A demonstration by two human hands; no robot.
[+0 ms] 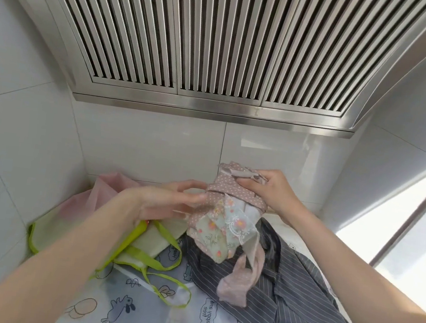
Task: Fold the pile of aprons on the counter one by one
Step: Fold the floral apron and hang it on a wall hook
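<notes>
Nearest lies a pale printed apron, then a grey striped apron and a green-edged apron. Above these 3, the pink dotted apron is lifted up. The left hand touches its side with nearly straight fingers; the right hand pinches its top. Behind stands the steel hood.

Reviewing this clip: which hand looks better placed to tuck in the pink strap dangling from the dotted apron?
Probably the left hand. Its fingers only rest against the dotted apron, while the right hand grips the apron's top, holding it up. The strap hangs below, over the striped apron.
</notes>
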